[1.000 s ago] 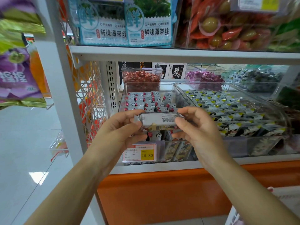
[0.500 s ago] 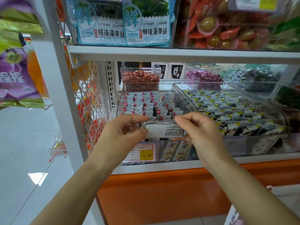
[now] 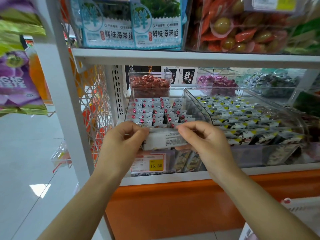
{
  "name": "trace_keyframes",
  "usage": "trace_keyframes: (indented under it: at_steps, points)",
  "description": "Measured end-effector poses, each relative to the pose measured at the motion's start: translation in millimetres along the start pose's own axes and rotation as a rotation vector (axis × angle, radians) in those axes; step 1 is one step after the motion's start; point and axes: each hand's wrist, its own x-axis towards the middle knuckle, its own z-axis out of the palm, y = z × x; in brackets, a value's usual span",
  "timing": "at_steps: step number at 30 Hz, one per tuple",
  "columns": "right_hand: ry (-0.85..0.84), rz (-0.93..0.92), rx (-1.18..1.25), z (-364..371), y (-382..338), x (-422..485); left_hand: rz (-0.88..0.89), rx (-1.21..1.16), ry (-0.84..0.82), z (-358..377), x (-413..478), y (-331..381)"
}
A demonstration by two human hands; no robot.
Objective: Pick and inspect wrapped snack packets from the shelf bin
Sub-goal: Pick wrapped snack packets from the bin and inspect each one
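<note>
A small white wrapped snack packet [image 3: 165, 139] with printed text lies flat between my two hands, just in front of the clear shelf bin [image 3: 130, 103]. My left hand [image 3: 123, 144] pinches its left end with thumb and fingers. My right hand [image 3: 206, 142] pinches its right end the same way. The bin behind holds several similar packets [image 3: 154, 112] with red dots and cloud marks, standing in rows. The packet's ends are hidden under my fingertips.
A second clear bin [image 3: 292, 116] of yellow-and-black packets sits to the right. A yellow price tag [image 3: 155, 165] reading 15.80 hangs on the bin front. A white shelf board [image 3: 190, 57] runs above; a white upright post [image 3: 57, 84] stands left. Orange base panel below.
Both hands have lowered the packet from above the bin rim to in front of the bin and turned it so its printed back faces up.
</note>
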Motion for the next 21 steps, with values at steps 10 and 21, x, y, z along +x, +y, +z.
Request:
trace_keyframes:
  at_steps: [10, 21]
  points:
    - [0.07, 0.013, 0.08, -1.8, 0.2, 20.5, 0.263, 0.276, -0.03, -0.6, 11.3, 5.2]
    - [0.185, -0.231, -0.56, 29.6, 6.8, 162.5, 0.268, 1.091, -0.167, -11.3, 56.6, -31.0]
